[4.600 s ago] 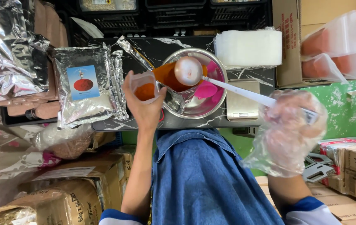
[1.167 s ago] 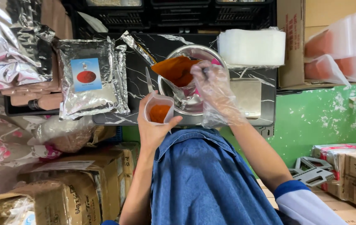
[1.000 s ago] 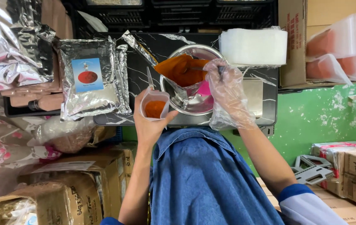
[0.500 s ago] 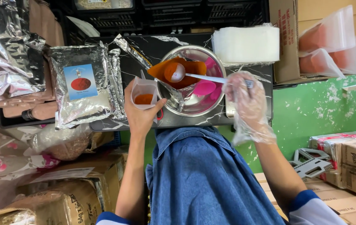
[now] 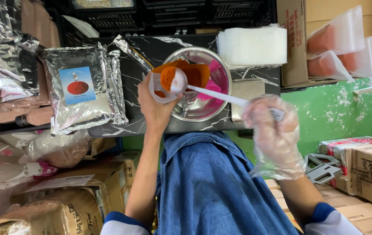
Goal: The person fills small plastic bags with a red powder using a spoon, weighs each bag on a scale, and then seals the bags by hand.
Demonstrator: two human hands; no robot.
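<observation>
Steel bowl on the black marbled desk holds a heap of orange-red powder and something pink behind it. Left hand is clamped around a small clear bag, held open over the bowl's near rim, a little orange powder at its bottom. Right hand, in a loose clear plastic glove, is closed on the handle end of a white spoon; its round head, loaded with orange powder, sits right at the bag's mouth, touching or just above it, can't tell which. Foil pouch with a blue label lies flat left of the bowl. Stack of clear bags lies beyond the bowl.
</observation>
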